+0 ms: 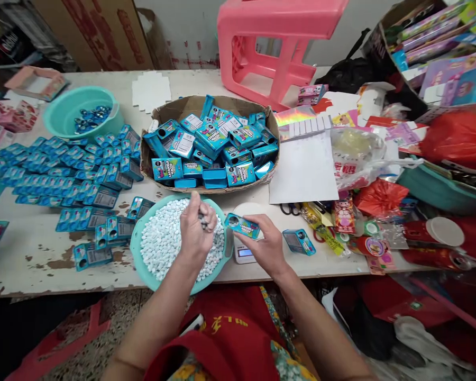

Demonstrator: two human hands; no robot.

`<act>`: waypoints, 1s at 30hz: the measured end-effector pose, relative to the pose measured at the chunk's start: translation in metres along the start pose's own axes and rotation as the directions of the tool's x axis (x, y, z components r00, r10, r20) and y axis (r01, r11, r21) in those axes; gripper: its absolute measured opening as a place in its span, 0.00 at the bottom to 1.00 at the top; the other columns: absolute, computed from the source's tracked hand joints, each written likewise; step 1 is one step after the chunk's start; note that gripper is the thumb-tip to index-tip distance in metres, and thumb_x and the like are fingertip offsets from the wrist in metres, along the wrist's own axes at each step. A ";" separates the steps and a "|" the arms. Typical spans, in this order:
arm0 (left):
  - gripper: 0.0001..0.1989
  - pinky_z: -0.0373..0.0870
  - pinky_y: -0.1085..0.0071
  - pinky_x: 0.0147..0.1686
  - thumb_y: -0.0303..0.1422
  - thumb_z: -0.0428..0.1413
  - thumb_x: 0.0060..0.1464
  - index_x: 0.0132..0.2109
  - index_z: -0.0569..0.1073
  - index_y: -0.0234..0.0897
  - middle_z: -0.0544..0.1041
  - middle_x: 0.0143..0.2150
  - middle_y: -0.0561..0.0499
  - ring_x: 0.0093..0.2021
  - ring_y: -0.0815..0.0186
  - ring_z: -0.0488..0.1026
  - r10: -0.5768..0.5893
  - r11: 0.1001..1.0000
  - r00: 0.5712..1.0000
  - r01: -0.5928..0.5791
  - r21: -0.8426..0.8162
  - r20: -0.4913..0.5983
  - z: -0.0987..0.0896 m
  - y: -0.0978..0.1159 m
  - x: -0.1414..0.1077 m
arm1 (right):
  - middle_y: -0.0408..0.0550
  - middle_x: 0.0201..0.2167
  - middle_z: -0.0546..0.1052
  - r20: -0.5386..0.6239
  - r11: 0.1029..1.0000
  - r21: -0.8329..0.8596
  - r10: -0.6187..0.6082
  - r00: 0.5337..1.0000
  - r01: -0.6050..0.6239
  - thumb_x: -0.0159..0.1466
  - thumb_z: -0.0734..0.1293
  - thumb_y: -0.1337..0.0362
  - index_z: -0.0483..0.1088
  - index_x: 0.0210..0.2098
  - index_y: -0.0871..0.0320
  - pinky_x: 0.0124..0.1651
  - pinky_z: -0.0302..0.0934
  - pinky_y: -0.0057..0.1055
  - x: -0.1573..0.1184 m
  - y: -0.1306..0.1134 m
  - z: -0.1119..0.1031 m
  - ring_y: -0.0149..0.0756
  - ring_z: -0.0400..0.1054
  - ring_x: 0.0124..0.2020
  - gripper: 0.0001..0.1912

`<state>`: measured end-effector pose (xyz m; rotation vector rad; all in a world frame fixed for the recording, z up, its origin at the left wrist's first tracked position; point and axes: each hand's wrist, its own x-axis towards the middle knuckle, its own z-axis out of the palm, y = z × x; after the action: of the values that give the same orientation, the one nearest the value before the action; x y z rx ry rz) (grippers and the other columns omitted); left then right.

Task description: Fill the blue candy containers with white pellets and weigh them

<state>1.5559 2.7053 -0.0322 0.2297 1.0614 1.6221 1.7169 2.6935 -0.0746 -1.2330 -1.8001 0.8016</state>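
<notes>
My left hand (196, 227) is closed above a turquoise basin (135, 253) full of small pale-blue candies (162, 238). Something small and greyish shows between its curled fingers, but I cannot make out what it is. Between thumb and fingers, my right hand (265, 243) grips a small blue candy box (244, 226) with a round hole at its left end. That box is over a white digital scale (245, 255) with a lit display. Another blue box (299, 242) lies on the table to the right of this hand.
Behind the basin stands a cardboard carton (210, 188) heaped with blue boxes. Many similar boxes (55, 182) stand in rows at left, before a second turquoise basin (55, 114). A pink stool (238, 26), scissors (289, 209) and assorted packaging (357, 153) occupy the back and right.
</notes>
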 end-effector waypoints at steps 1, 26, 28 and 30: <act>0.22 0.54 0.78 0.15 0.44 0.56 0.53 0.21 0.61 0.35 0.58 0.16 0.58 0.15 0.77 0.56 0.061 0.998 0.998 -0.061 0.032 0.008 0.009 -0.002 -0.003 | 0.47 0.39 0.75 0.033 1.000 -0.013 -0.015 0.999 0.016 0.57 0.71 0.59 0.69 0.44 0.52 0.45 0.64 0.38 0.000 -0.010 0.001 0.41 0.69 0.42 0.16; 0.16 0.61 0.73 0.27 0.44 0.54 0.53 0.23 0.70 0.38 0.71 0.24 0.51 0.29 0.65 0.67 0.202 0.401 0.978 -0.122 0.908 0.042 -0.075 0.008 0.020 | 0.48 0.40 0.75 -0.148 0.976 -0.009 0.212 0.966 -0.216 0.55 0.71 0.57 0.70 0.43 0.54 0.45 0.65 0.36 -0.007 0.053 -0.019 0.40 0.70 0.42 0.17; 0.15 0.62 0.72 0.29 0.45 0.54 0.52 0.26 0.72 0.39 0.76 0.30 0.50 0.33 0.61 0.70 0.157 0.209 0.988 -0.049 0.977 0.016 -0.099 0.007 0.020 | 0.48 0.39 0.75 -0.158 0.972 -0.037 0.223 0.962 -0.231 0.55 0.71 0.57 0.70 0.42 0.55 0.45 0.65 0.37 -0.012 0.077 -0.015 0.40 0.70 0.42 0.17; 0.14 0.62 0.72 0.30 0.46 0.53 0.52 0.29 0.73 0.40 0.77 0.33 0.51 0.34 0.60 0.70 0.167 0.139 0.986 -0.010 0.990 -0.014 -0.111 0.006 0.018 | 0.48 0.38 0.75 -0.167 0.970 -0.039 0.230 0.959 -0.240 0.56 0.71 0.57 0.70 0.42 0.56 0.45 0.65 0.37 -0.017 0.095 -0.008 0.40 0.70 0.42 0.17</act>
<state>1.4746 2.6645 -0.0987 1.1324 2.1784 0.6994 1.7694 2.7092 -0.1541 -1.5270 -1.5758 0.7594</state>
